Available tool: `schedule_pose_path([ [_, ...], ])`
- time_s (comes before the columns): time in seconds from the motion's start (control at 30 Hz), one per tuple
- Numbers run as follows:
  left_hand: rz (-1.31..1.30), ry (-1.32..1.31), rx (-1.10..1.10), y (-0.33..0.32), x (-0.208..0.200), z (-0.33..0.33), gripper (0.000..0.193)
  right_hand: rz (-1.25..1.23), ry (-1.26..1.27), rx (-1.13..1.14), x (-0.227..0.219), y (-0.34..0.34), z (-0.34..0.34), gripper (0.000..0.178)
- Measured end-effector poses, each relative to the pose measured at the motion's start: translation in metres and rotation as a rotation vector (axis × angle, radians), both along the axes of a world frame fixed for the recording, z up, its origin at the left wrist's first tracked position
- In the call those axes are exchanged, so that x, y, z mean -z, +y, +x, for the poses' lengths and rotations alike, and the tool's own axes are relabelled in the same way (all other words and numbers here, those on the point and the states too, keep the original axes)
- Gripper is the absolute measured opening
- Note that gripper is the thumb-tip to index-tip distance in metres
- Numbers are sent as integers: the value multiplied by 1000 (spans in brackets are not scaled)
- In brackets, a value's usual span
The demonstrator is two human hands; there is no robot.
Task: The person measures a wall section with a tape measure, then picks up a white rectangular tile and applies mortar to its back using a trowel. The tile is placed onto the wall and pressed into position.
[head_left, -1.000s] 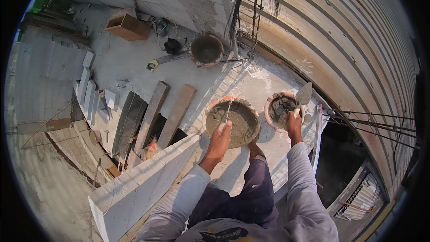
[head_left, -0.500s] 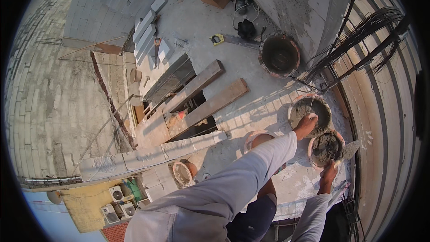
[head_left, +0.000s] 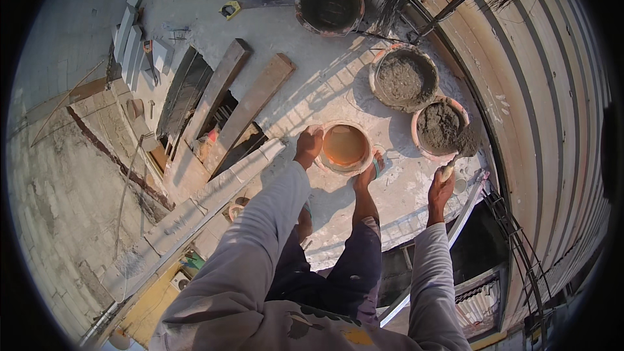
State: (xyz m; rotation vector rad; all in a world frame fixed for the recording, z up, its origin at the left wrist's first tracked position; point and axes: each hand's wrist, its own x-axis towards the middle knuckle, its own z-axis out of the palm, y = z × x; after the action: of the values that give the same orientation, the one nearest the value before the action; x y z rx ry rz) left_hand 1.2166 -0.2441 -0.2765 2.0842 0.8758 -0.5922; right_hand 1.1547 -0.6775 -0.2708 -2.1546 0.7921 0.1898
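Observation:
My left hand (head_left: 308, 146) is closed at the left rim of a bucket (head_left: 369, 156) holding brownish water (head_left: 345, 145); its fingertips are partly hidden. In my right hand (head_left: 441, 192) is a trowel (head_left: 448, 170), gripped by its pale handle. Grey mortar (head_left: 468, 141) covers the trowel's blade at the right edge of a smaller bucket (head_left: 416, 131), which has more mortar (head_left: 439, 127) inside. Just beyond it stands a larger bucket (head_left: 375, 71), also with grey mortar (head_left: 404, 79).
A big dark bucket (head_left: 300, 10) stands farther off, beside a yellow-handled handsaw (head_left: 231, 10). Wooden planks (head_left: 257, 107) cross an opening in the floor at left. Corrugated metal sheeting (head_left: 520, 104) and bundled rods (head_left: 517, 231) border the right side. My sandalled foot (head_left: 374, 168) is beside the water bucket.
My left hand has left the larger mortar bucket and come to the water bucket's rim. The trowel stays by the smaller bucket, now with mortar heaped on its blade. The view has shifted.

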Motion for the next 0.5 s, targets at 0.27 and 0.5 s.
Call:
schedule_pose_path([
  [0.27, -581, 281, -694, -15, 30, -106, 42, 186, 206, -86, -53, 95, -119, 22],
  [0.5, -650, 76, -865, -74, 28, -107, 25, 270, 173, 75, -60, 154, -158, 19],
])
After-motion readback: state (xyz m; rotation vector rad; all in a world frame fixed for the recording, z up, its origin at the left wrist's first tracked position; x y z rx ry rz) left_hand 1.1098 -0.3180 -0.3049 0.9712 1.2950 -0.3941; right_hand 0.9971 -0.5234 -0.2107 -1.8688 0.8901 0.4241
